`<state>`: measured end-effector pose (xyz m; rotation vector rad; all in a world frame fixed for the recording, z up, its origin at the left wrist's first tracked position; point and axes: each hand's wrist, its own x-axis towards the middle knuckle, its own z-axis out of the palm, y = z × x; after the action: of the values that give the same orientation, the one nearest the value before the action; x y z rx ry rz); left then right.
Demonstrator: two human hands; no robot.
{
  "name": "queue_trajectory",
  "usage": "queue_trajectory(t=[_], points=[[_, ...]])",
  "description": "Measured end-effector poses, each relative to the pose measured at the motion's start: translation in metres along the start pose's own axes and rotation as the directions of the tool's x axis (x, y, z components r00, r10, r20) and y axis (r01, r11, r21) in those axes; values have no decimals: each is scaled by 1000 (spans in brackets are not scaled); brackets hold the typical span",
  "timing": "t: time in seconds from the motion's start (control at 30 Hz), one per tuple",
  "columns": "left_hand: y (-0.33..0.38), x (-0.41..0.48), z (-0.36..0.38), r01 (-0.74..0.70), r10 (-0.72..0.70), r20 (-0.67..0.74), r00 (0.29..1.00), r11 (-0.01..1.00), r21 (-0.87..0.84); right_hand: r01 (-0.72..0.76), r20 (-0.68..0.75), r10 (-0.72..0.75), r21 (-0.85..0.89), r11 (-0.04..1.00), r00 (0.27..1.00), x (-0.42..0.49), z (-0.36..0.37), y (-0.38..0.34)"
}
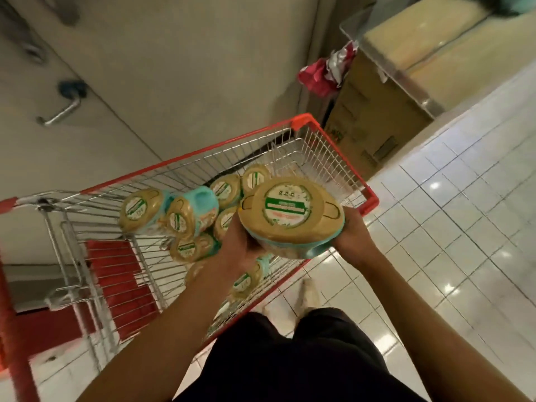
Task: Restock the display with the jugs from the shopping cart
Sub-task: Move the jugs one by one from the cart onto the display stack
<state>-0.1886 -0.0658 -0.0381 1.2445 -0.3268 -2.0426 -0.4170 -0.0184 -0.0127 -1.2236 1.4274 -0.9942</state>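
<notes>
I hold one jug (291,217) above the shopping cart (333,158), its gold lid with a green and white label facing me and its teal body underneath. My left hand (240,246) grips its left side and my right hand (352,237) grips its right side by the teal handle. Several more jugs (185,219) of the same kind lie in a heap in the cart's wire basket, lids towards me. The cart has a red rim and a red child-seat flap (116,285) at the near left.
A grey door with a lever handle (59,113) stands behind the cart at the left. Cardboard boxes (374,117) and a metal-edged counter (406,74) are at the upper right, with a red crumpled wrapper (319,76) beside them. White tiled floor (464,227) spreads to the right.
</notes>
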Motion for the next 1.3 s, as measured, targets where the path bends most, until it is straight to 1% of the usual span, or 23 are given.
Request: queue_trajectory(t=[0.13,0.2,0.27,0.37,0.5,0.73,0.9,1.07,1.3], points=[[-34,-9,57,58,-64,59,996,993,104,45,-96,-37,80,996,995,-45,-56,-2],[-55,-8,88,71,-82,100,992,991,113,44,-156,-25,119,992,987,-64,-89,3],[-76,-6,122,84,-101,109,989,985,151,43,-202,-17,125,991,979,-80,-124,14],[-109,-1,178,112,-138,81,987,958,265,47,-223,-21,112,993,975,-98,-179,35],[-148,14,245,95,-115,45,992,943,319,65,-235,-40,101,993,971,-111,-253,52],[-192,54,354,102,-151,107,983,924,369,36,-271,-11,88,995,962,-113,-373,74],[-210,99,420,82,-163,162,973,905,418,47,-307,-20,81,996,951,-91,-447,86],[-214,163,492,59,-172,214,962,890,452,56,-320,-30,74,996,947,-42,-527,93],[-198,256,609,71,-157,194,968,918,389,1,-305,16,55,998,952,55,-650,95]])
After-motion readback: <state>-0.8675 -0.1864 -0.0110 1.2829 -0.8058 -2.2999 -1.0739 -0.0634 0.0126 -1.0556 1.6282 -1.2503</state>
